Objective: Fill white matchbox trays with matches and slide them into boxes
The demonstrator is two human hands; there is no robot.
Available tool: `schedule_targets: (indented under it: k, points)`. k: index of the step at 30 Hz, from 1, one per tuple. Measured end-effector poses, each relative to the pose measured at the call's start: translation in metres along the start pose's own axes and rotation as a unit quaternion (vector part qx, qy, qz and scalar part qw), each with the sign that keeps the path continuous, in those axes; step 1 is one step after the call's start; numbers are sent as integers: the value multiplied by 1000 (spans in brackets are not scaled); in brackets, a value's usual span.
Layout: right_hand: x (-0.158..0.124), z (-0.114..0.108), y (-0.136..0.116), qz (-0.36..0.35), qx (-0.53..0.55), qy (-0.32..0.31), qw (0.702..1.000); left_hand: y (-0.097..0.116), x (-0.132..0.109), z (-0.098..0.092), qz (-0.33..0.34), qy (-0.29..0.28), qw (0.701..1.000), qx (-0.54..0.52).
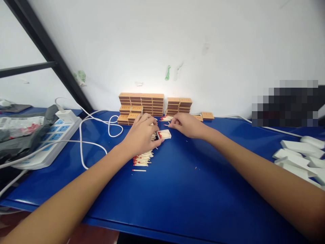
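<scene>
My left hand [144, 134] grips the left end of a small white matchbox tray [167, 137] between thumb and fingers. Red-tipped matches [161, 134] lie inside the tray. Just to the right, my right hand [186, 125] pinches a single match [166, 125] above the tray's far edge. A pile of loose matches [143, 158] spreads under and in front of my left hand, with one match [139, 170] apart nearer me. More matches [166, 118] lie behind the tray, partly hidden by my right hand.
Stacked orange-brown matchboxes [152, 101] stand against the wall, with a smaller stack [179, 105] and a low box [207, 116] rightward. A power strip [54, 139], white cables [81, 142] and a grey plastic bag [25, 132] occupy the left. White blocks [299, 157] lie at right on the blue table [172, 203].
</scene>
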State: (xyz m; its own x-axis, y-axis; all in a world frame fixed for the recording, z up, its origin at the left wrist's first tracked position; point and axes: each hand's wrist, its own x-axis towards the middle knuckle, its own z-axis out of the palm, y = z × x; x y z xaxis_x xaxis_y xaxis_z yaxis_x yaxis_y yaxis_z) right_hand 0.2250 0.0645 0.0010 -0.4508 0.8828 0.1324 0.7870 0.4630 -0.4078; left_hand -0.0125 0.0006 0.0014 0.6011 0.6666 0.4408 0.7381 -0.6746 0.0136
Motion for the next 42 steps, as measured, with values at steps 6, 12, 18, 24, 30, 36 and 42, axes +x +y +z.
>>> schedule_targets:
  k: [6, 12, 18, 24, 30, 36, 42]
  points:
    - [0, 21, 2, 36, -46, 73, 996, 0, 0, 1, 5, 6, 1000, 4]
    - [1, 26, 4, 51, -46, 79, 995, 1, 0, -1, 5, 2, 1000, 8]
    - [0, 15, 0, 39, -39, 23, 998, 2, 0, -2, -4, -4, 1000, 9]
    - [-4, -7, -5, -43, 61, -63, 995, 1, -1, -1, 0, 5, 1000, 15]
    - [-9, -12, -11, -110, 73, -132, 982, 1, -1, -1, 1, 6, 1000, 4]
    - [-10, -10, -15, -110, 85, -141, 980, -1, 0, -1, -1, -2, 1000, 4]
    - [-11, -11, -16, -125, 92, -115, 981, 0, 0, -1, 2, 2, 1000, -3]
